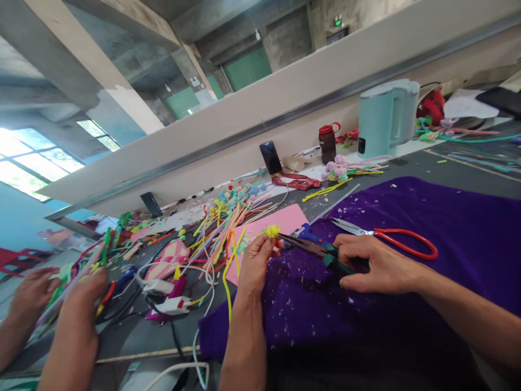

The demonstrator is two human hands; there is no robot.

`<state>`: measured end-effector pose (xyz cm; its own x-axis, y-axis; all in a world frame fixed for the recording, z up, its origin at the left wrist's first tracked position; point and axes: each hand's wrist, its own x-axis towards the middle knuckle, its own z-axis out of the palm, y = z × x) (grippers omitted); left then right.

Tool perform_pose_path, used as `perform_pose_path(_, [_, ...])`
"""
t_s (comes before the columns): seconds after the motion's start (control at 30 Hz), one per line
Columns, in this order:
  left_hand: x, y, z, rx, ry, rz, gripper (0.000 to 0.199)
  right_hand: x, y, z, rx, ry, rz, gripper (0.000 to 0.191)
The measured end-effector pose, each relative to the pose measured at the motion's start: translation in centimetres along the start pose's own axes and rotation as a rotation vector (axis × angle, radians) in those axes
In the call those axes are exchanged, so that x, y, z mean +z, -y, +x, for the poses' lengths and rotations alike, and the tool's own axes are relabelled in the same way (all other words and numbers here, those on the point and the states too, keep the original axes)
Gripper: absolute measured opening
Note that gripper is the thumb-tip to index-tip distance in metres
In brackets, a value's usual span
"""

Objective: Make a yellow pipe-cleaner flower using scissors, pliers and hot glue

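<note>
Between the fingertips of my left hand is a small yellow fluffy flower. My right hand is wrapped round the dark green handles of long-nosed pliers, whose tips touch the flower's right side. Beneath both hands spreads a purple cloth dotted with small scraps. Scissors with red handles lie on the cloth just beyond my right hand. A pink sheet and a blue tool, partly hidden by the pliers, lie behind the flower.
At the left, another person's hands hold green and pale stems. Many coloured stems cover the middle of the table. White cables and power plugs lie left of my left arm. Farther back stand a kettle, a bottle and a phone.
</note>
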<state>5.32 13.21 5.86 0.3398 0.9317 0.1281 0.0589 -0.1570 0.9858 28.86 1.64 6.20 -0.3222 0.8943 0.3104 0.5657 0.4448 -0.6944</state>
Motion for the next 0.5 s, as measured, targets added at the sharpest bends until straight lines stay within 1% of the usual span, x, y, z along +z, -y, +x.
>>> perform_pose_path(0.1, [-0.13,0.14,0.02,-0.047,0.006,-0.073,0.02,-0.04,0.13,0.08,-0.004,-0.001,-0.001,0.025])
perform_pose_path(0.23, [-0.17,0.07,0.01,-0.078,0.025,-0.144,0.018,-0.06,0.17,0.07,-0.007,-0.002,0.0,0.025])
perform_pose_path(0.5, [-0.18,0.14,0.01,-0.078,0.031,-0.136,0.02,0.03,0.18,-0.1,0.0,0.006,0.001,0.025])
